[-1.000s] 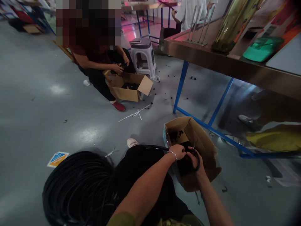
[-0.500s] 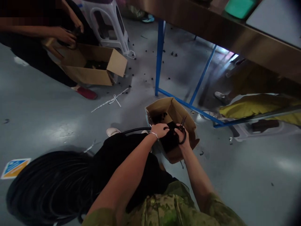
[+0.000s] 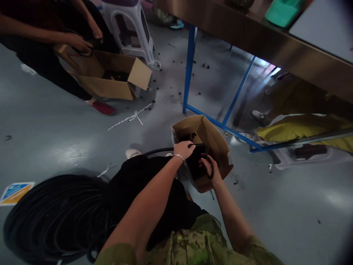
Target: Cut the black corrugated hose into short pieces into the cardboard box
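My left hand is closed around a black hose, whose free end sticks out to the right over the open cardboard box. The hose runs left across my lap, toward a big coil of black hose on the floor. In my right hand is a pair of scissors with black loop handles. Its blades point up near the hose end, but they are hard to make out against the dark. Small black pieces lie inside the box.
A blue-legged table stands ahead, its edge overhead at right. At upper left a co-worker's hands hold something dark over another cardboard box. Black bits, white string and a white stool are on the floor.
My right hand and the scissors have moved slightly down and left, away from the hose end, which now shows more clearly. My left hand has shifted a little left and up.
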A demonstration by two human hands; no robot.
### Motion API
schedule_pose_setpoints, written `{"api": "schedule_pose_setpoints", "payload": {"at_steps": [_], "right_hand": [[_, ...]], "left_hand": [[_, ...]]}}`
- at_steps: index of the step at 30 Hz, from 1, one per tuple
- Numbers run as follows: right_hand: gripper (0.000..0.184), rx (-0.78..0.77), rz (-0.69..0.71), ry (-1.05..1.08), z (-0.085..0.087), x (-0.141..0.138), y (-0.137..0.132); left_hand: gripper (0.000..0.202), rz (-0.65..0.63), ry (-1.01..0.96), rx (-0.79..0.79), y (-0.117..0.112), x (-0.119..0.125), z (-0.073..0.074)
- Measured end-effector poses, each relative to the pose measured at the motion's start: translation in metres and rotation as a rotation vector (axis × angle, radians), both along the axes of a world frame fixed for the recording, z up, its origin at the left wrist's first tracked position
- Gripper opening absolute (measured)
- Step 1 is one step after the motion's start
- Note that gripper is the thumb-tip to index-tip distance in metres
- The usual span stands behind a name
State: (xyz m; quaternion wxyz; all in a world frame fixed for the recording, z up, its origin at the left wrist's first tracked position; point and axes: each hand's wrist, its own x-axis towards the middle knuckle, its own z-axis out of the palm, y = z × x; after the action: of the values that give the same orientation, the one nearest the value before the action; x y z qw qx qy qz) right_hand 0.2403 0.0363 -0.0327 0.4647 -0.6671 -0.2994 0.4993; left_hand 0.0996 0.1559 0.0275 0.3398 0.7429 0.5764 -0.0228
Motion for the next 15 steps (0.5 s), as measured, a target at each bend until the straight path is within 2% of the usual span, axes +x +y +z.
{"api": "schedule_pose_setpoints", "payload": {"at_steps": [2, 5, 15], "right_hand": [[0.051, -0.002, 0.120, -0.077, -0.003, -0.003, -0.007], [0.049, 0.012, 0.217, -0.158, -0.008, -0.008, -0.012], [0.045, 0.064, 0.250, -0.249, -0.008, -0.009, -0.002]], "left_hand": [[0.033, 0.024, -0.007, 0.004, 0.002, -0.001, 0.000], [0.032, 0.037, -0.015, 0.004, 0.002, -0.001, -0.002], [0.031, 0.013, -0.008, 0.000, -0.001, 0.000, -0.006]]}}
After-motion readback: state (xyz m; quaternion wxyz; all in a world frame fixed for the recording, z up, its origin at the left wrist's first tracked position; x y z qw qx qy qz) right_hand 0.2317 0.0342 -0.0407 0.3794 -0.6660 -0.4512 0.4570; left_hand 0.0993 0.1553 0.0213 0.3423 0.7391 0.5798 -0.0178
